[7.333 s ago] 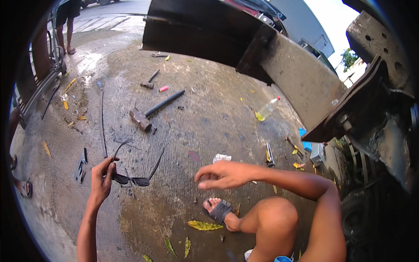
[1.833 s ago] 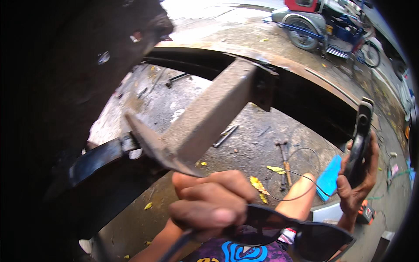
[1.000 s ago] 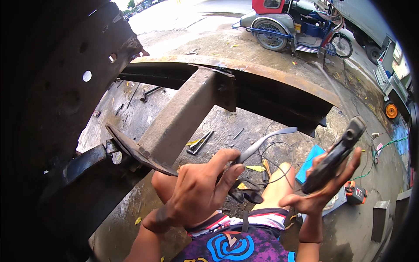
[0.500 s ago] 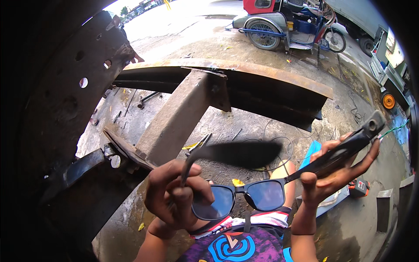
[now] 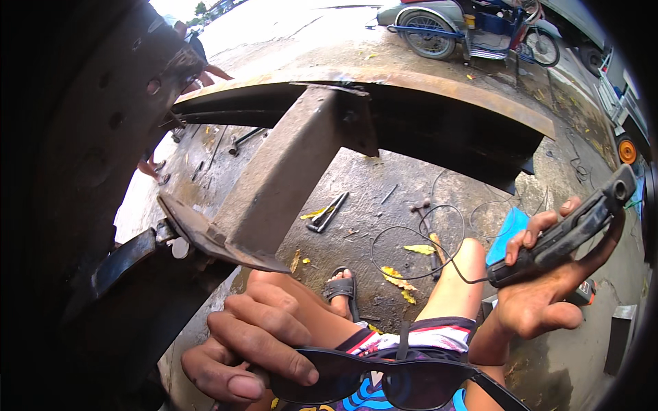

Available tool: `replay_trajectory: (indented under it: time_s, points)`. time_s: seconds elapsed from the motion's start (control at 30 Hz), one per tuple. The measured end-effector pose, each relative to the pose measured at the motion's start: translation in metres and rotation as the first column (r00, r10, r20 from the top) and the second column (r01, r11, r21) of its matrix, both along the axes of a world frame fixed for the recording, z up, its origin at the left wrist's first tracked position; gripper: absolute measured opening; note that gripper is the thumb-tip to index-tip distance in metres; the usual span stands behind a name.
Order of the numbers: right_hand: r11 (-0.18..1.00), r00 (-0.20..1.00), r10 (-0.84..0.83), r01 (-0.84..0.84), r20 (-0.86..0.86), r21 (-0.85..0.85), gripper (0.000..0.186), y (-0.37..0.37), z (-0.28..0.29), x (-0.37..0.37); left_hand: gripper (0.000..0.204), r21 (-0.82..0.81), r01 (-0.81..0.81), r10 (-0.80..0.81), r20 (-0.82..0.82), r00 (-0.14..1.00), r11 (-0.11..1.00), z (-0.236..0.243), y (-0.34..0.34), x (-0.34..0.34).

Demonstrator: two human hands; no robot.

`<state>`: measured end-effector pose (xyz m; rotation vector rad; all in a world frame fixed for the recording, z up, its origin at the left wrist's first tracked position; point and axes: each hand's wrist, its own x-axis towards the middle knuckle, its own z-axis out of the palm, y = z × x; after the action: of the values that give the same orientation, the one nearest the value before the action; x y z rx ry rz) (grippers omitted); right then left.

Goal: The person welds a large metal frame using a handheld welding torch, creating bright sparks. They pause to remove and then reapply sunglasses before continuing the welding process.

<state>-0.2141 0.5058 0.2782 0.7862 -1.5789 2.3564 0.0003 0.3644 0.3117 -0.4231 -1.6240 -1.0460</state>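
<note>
Black-framed sunglasses (image 5: 322,380) with dark lenses are pinched by one side in my left hand (image 5: 253,335), low in front of my lap. Their other temple arm points down to the right, free of my right hand. My right hand (image 5: 538,294) has its fingers around a black welding electrode holder (image 5: 569,233), tilted with its holed end up and to the right. The right thumb sticks out away from the grip. A thin black cable (image 5: 462,277) runs by the holder's lower end; whether it joins there I cannot tell.
A rusty steel frame with a beam (image 5: 452,130) and square post (image 5: 288,171) stands ahead; a dark plate (image 5: 89,171) fills the left. Tools (image 5: 327,212), a hammer (image 5: 432,236) and a blue sheet (image 5: 507,236) lie on the ground. Behind are a parked tricycle (image 5: 473,34) and another person's legs (image 5: 199,79).
The sunglasses have come down toward my lap in my left hand, and my right hand is apart from their temple arm. The electrode holder remains in my right hand. The view has shifted slightly.
</note>
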Motion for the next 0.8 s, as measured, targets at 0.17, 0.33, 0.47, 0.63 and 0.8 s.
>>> replay_trajectory:
  time_s: [0.17,0.33,0.47,0.63,0.8]
  points:
    - [1.0,0.999,0.022,-0.023,-0.035,-0.02,0.132,-0.001,-0.001,-0.007,0.028,0.007,-0.163,0.162,-0.171,0.972,0.987,0.008,0.012,-0.013]
    - [0.987,0.98,0.159,-0.161,-0.121,-0.005,0.107,0.014,-0.008,-0.02,0.037,-0.174,0.051,-0.066,-0.083,0.994,0.983,0.044,-0.009,0.015]
    - [0.972,0.97,0.203,-0.184,-0.133,0.146,0.119,-0.004,-0.007,-0.013,0.038,-0.048,-0.037,0.031,-0.128,0.991,0.998,0.023,0.005,0.004]
    - [0.885,0.929,0.233,-0.08,-0.288,0.459,0.128,-0.02,-0.014,-0.016,0.039,0.149,0.019,0.008,-0.176,0.984,0.989,0.014,0.012,-0.013]
    - [0.785,0.714,0.442,-0.014,-0.544,0.619,0.102,-0.028,0.019,-0.035,0.04,0.604,0.465,-0.288,-0.371,0.883,0.648,0.045,0.036,-0.015]
